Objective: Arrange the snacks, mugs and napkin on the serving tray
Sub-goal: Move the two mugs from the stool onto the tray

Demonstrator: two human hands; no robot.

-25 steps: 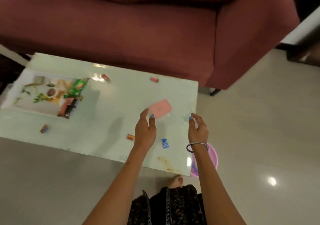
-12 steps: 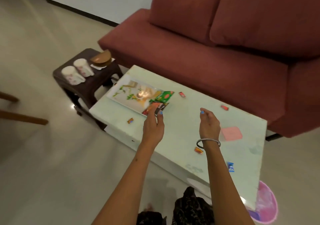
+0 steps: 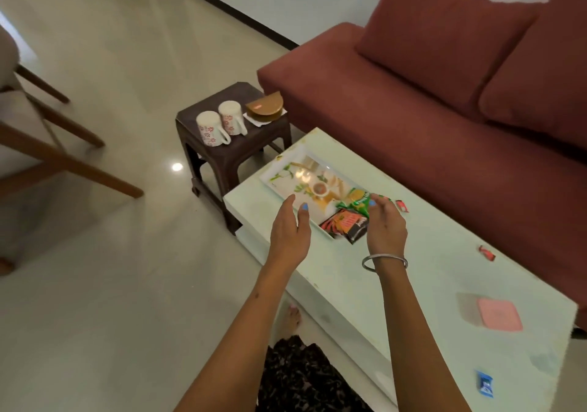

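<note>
Fingers of both hands — left hand (image 3: pixel 290 232), right hand (image 3: pixel 386 224) — relaxed, holding nothing, flanking the tray's (image 3: pixel 279 176) near edge.

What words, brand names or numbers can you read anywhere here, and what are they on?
None can be read for certain.
Green snack packet: yellow lettering, blurred.
Red and black snack packet: lettering, blurred.
Brown semicircular box: small red label, too small.
Blue candy: white marks, unreadable.
</note>
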